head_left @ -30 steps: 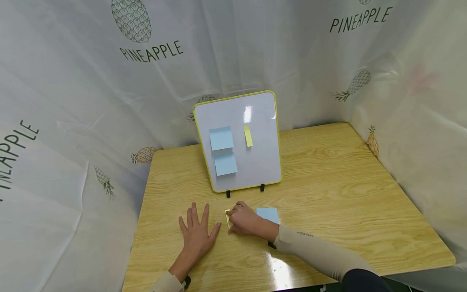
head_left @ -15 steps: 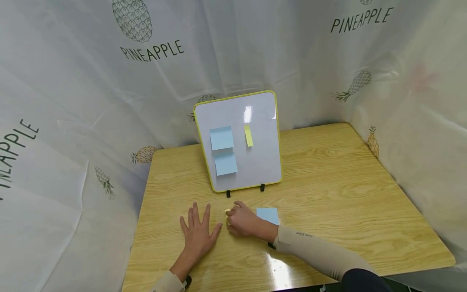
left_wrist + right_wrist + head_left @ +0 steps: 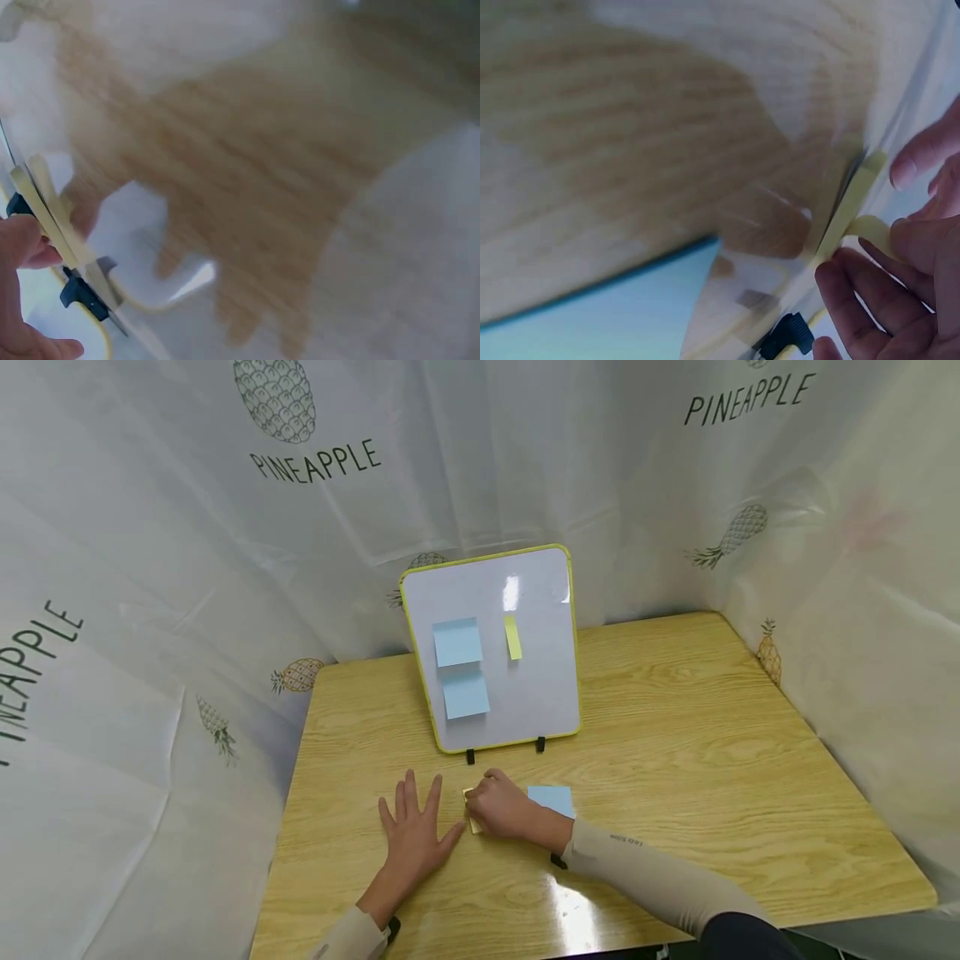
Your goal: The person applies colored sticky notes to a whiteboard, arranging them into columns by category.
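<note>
My right hand (image 3: 502, 806) pinches a curled-up yellow sticky note (image 3: 871, 230) between thumb and fingertips. This note lifts off a narrow yellow sticky note pad (image 3: 851, 202), which lies on the table and is partly covered by the hand in the head view. Just left of the pad, my left hand (image 3: 416, 839) rests with fingers spread, its thumb tip right beside the pad's lower end. A square blue sticky note pad (image 3: 551, 800) lies close to my right wrist, partly hidden by the forearm.
Behind the hands a yellow-rimmed whiteboard (image 3: 536, 693) stands upright on black feet (image 3: 541, 744). Two blue sticky notes (image 3: 458, 642) are stuck on its left half, and a narrow yellow sticky note (image 3: 513, 638) on its right. A pineapple-print curtain (image 3: 525, 460) encloses the wooden table (image 3: 675, 760).
The left hand has shifted slightly right, its thumb coming up to the yellow pad. The right hand has stayed at the pad, its fingers curling more, with the pad's lower end showing again.
</note>
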### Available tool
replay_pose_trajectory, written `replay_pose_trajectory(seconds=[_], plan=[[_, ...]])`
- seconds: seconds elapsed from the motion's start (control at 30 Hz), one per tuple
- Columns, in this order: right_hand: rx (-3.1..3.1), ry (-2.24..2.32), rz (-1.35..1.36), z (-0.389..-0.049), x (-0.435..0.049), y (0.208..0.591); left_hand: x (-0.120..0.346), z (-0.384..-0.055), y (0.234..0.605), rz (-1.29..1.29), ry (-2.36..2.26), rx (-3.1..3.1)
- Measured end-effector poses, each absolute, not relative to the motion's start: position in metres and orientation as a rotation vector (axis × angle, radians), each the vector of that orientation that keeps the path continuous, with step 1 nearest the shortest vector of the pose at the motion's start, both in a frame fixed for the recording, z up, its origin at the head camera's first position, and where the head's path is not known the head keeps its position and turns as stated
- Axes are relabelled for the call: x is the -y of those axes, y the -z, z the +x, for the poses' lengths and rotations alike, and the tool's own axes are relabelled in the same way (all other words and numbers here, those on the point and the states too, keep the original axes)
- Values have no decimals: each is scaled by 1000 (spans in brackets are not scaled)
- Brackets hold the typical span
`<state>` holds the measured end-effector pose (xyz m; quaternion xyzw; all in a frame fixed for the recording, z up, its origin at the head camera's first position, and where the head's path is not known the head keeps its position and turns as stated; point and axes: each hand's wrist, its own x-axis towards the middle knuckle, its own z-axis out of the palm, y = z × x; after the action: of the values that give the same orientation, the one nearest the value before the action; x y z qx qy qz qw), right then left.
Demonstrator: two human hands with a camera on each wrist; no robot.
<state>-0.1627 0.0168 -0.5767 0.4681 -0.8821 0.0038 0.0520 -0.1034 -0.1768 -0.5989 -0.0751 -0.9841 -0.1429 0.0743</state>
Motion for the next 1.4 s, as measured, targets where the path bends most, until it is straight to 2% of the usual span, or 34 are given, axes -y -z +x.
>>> replay_pose_trajectory(seconds=[0.3,0.97,1.4], plan=[[2689,-344,1419,-171,-19,573,166,-113,601,-216,433,2984],[2733,-268,1288,-179,-15,576,156,-122,596,-210,165,3065],[2645,-498,1136,-197,-22,559,151,-120,586,-190,166,3120]])
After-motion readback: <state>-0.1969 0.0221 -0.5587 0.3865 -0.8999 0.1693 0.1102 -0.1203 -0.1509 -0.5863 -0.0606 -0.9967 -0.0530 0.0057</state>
